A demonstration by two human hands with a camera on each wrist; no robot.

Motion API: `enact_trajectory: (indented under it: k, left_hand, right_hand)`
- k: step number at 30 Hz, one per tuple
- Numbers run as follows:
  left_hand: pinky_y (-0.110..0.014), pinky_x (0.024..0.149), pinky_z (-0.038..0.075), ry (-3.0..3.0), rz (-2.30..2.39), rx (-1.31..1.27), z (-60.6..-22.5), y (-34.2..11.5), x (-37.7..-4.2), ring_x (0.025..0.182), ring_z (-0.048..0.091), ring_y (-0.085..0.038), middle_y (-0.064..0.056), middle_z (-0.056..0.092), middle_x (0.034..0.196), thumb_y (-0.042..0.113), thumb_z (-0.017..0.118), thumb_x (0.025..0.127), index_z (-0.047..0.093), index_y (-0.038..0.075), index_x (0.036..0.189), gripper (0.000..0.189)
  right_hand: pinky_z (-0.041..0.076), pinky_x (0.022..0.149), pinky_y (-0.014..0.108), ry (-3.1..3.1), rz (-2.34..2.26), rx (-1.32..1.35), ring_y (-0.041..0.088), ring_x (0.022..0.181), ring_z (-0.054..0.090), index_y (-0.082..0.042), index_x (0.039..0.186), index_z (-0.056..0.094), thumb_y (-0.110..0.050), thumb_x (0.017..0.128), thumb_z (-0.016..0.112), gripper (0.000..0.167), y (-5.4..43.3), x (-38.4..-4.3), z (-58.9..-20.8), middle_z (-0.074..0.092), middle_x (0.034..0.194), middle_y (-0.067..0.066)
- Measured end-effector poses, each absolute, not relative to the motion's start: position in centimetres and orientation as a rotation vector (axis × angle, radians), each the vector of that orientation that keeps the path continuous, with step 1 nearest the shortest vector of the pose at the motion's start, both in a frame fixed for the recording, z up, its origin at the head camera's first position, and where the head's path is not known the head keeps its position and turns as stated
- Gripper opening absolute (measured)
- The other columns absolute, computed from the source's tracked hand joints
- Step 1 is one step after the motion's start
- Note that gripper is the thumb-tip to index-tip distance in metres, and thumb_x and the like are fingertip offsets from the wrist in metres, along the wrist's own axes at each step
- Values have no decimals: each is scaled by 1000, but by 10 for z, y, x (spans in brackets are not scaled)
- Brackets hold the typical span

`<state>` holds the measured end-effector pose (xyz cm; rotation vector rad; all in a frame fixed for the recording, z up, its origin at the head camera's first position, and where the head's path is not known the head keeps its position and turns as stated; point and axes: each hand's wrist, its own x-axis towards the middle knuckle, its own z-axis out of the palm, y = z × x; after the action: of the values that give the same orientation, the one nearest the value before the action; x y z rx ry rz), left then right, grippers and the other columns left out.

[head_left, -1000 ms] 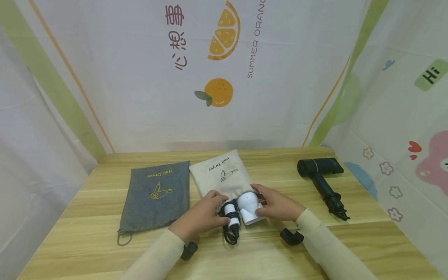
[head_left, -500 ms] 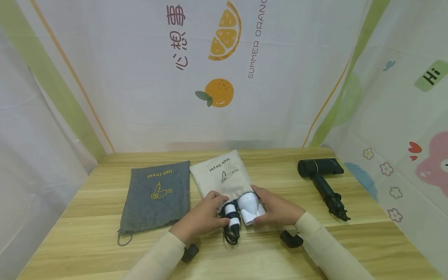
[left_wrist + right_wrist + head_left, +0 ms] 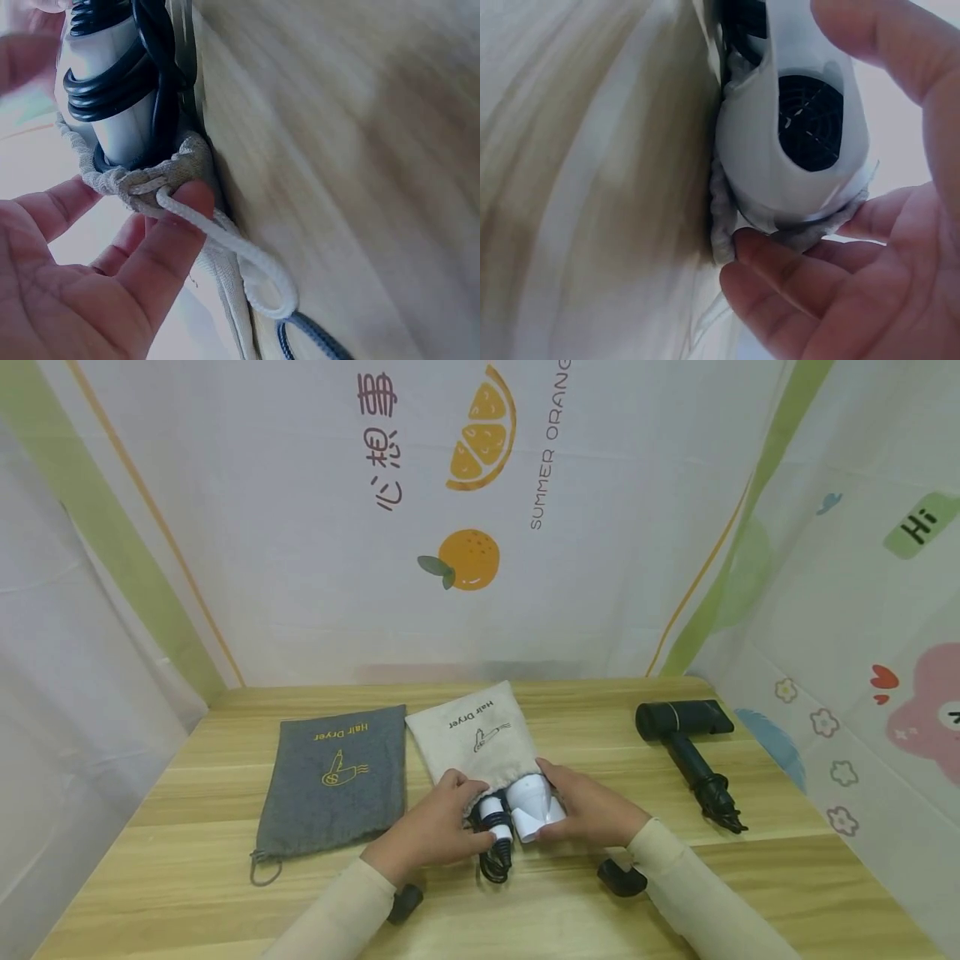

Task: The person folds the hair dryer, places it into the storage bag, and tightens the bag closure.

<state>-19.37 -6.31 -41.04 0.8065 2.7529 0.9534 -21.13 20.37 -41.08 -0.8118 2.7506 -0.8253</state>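
Observation:
A beige drawstring bag point(image 3: 480, 739) marked "Hair Dryer" lies mid-table, its mouth around a white hair dryer point(image 3: 528, 802). The nozzle end and the handle, wound with black cord point(image 3: 493, 827), stick out of the mouth; the rest is hidden inside. My left hand point(image 3: 431, 827) grips the gathered rim on the handle side, thumb by the handle; a white drawstring loop point(image 3: 262, 277) lies over a finger. My right hand point(image 3: 596, 806) holds the rim with its fingers at the nozzle side, its thumb at the white nozzle.
A grey "Hair Dryer" bag point(image 3: 337, 785) lies flat to the left. Far right lies a black hair dryer point(image 3: 686, 752) with its cord wrapped. Dark camera parts point(image 3: 621, 878) sit under the wrists. A printed curtain point(image 3: 315, 568) borders the table's back.
My right thumb has slid toward the front end of the white nozzle, and the nozzle has turned slightly. The left hand and bag have barely moved.

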Motion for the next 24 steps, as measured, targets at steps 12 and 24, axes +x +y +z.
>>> enact_trajectory:
  k: [12,24]
  left_hand:
    - [-30,70,47,2678,890,791,-408,-68,-191,83,51,-15,-5,39,111,61,86,63,41,10,150,111]
    - [-34,83,51,2726,847,870,-411,-68,-192,93,53,-17,-8,38,117,50,93,58,37,9,152,117]
  right_hand:
    - [49,94,41,2840,-839,-781,16,107,59,4,147,42,-38,76,84,93,198,-212,-411,61,131,12]
    - [49,72,27,2928,-871,-737,6,80,57,2,135,55,-37,78,83,75,193,-212,-413,68,109,3]
